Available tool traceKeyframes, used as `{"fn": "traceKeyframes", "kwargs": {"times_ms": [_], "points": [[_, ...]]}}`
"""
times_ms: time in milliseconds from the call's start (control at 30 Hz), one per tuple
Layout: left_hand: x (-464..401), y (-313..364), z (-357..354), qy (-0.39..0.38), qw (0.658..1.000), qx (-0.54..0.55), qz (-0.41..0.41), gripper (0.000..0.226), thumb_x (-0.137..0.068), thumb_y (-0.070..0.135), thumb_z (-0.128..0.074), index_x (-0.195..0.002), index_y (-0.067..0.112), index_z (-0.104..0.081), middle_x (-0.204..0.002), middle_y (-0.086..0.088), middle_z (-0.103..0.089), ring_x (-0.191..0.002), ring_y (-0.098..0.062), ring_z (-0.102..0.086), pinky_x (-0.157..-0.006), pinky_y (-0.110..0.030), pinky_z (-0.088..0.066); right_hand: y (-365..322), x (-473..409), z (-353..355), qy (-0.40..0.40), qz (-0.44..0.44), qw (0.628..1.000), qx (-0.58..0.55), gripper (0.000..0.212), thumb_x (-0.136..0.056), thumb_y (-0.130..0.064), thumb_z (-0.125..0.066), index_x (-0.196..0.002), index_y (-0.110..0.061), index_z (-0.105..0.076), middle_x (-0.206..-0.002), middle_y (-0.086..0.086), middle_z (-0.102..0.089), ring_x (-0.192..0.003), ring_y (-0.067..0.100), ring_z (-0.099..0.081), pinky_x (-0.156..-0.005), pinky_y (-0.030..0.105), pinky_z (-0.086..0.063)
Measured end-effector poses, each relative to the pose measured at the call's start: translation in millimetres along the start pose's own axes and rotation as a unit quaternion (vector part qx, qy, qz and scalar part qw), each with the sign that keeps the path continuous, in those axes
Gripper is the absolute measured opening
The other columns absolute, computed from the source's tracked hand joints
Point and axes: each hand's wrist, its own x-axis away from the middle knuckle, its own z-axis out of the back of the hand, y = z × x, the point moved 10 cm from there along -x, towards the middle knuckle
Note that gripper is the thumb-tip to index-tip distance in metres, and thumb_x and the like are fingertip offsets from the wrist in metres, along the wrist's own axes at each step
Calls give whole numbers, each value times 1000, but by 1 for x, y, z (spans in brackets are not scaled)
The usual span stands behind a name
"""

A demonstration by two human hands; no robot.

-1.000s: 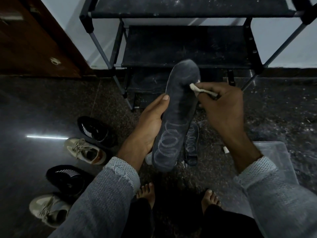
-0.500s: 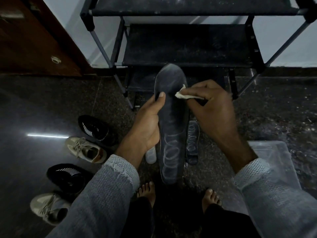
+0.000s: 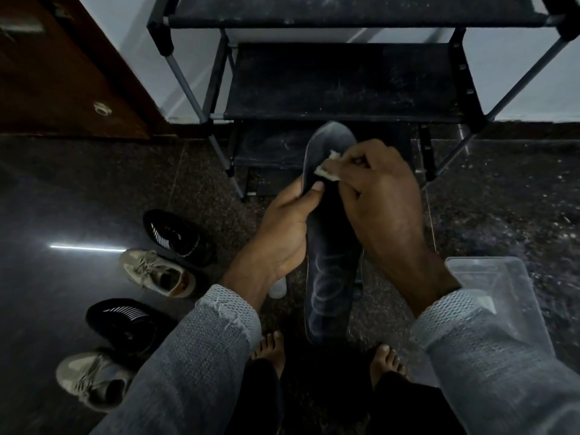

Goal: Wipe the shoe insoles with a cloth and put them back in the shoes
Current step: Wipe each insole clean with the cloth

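the left hand [image 3: 284,229] holds a dark insole [image 3: 328,246] up over the floor [image 3: 78,189], toe end pointing away toward the rack [image 3: 342,83] and heel end near the bare feet [image 3: 270,346]. its grip is curled round the insole's left edge, thumb lying across the top face about midway along. the right hand [image 3: 381,199] has its grip pinched on a small pale cloth [image 3: 328,171], fingers bent round it, and presses the cloth against the insole's upper part just above the left thumb. faint pale ring marks show on the insole's heel half.

under the held insole, partly hidden, a 2nd insole [image 3: 357,287] lies on the floor; only a sliver of it shows. a small white bottle [image 3: 278,287] stands on the floor just below the left wrist, mostly hidden.

to the left 4 shoes sit in a column on the floor: a black shoe [image 3: 177,237] farthest, a beige shoe [image 3: 158,273] touching it, another black one [image 3: 125,321], and another beige one [image 3: 91,376] nearest. whether any of them has an insole inside cannot be told.

a clear plastic box [image 3: 492,284] lies at the right, behind the right sleeve [image 3: 489,356]. a brown door [image 3: 62,73] stands at upper left. the rack's dark shelves look dusty.
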Motion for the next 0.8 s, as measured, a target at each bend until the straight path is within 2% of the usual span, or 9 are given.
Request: {"fn": "traceKeyframes", "kwargs": {"times_ms": [133, 233, 333, 433, 500, 600, 633, 800], "points": [[1, -3, -4, -7, 1000, -11, 4, 26, -102, 10, -41, -115, 15, -63, -106, 0, -72, -103, -15, -67, -98, -33, -51, 34, -1, 9, 19, -71, 997, -3, 24, -89, -14, -54, -104, -10, -72, -103, 13, -62, -89, 33, -59, -68, 47, -54], [2, -3, -5, -11, 1000, 1, 8, 27, -102, 9, -40, -117, 14, -62, -106, -2, -72, -101, -16, -68, -97, -33, -52, 17, 0, 6, 6, -42, 999, -17, 33, -90, -23, -46, -103, -9, -72, -104, 12, -62, -91, 32, -59, -69, 43, -54], [2, 0, -3, -6, 1000, 13, 4, 28, -102, 8, -39, -115, 14, -63, -102, -4, -73, -98, -16, -69, -93, -31, -54, -5, -1, 1, -6, 13, 1000, 3, 33, -90, -23, -45, -101, -10, -73, -102, 12, -63, -87, 31, -59, -68, 42, -52], [3, -1, -1, 7, 1000, 5, 12, 25, -102, 10, -42, -112, 14, -64, -106, -5, -73, -102, -18, -68, -96, -33, -53, 16, -2, 5, 11, -29, 999, 8, 28, -90, -17, -49, -104, -12, -73, -102, 11, -63, -87, 31, -60, -71, 47, -52], [3, -2, 1, 19, 1000, -3, 21, 23, -101, 12, -45, -113, 14, -65, -107, -4, -72, -103, -18, -67, -96, -34, -53, 40, 0, 7, 11, -95, 995, -41, 22, -92, -12, -56, -107, -13, -72, -103, 8, -62, -89, 23, -60, -76, 42, -53], [2, 1, 4, 28, 999, 13, 26, 24, -101, 13, -46, -117, 12, -64, -108, -4, -72, -100, -18, -68, -92, -35, -55, 56, 2, 4, 9, -177, 966, -188, 20, -90, -11, -64, -108, -15, -72, -105, 4, -64, -93, 6, -61, -82, 16, -51], [2, 2, 5, 29, 999, 16, 25, 24, -101, 13, -45, -117, 11, -63, -109, -5, -72, -101, -19, -68, -92, -35, -55, 57, 2, 2, 11, -190, 955, -227, 20, -89, -9, -65, -107, -15, -72, -105, 4, -65, -94, 3, -61, -83, 11, -48], [1, 9, 14, 54, 998, 0, 15, 27, -102, 18, -45, -121, 10, -62, -119, -11, -69, -109, -23, -66, -93, -36, -55, 57, 5, -6, -8, -226, 922, -316, 21, -86, -4, -69, -103, -17, -72, -104, 3, -68, -97, 5, -64, -84, 18, -52]]}}
